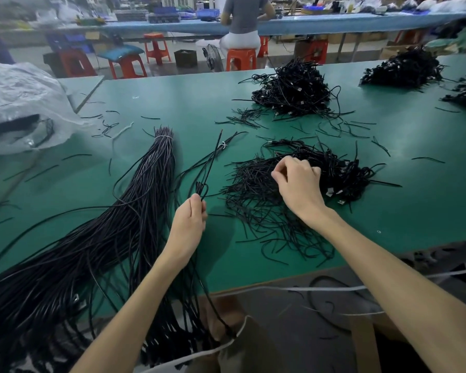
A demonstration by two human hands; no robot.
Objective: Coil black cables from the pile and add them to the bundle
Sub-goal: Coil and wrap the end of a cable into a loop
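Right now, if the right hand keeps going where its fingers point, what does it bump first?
Most likely the near pile of black cables: the right hand hovers over it, curled fingers aimed down into the strands. Depth is unclear; it may already touch.

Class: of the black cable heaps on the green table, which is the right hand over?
The nearest heap, directly under the right hand; the other heaps lie farther back, untouched.

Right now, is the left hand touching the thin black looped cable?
Touching. Head view: the left hand pinches the thin black looped cable, which rises straight out of its curled fingertips.
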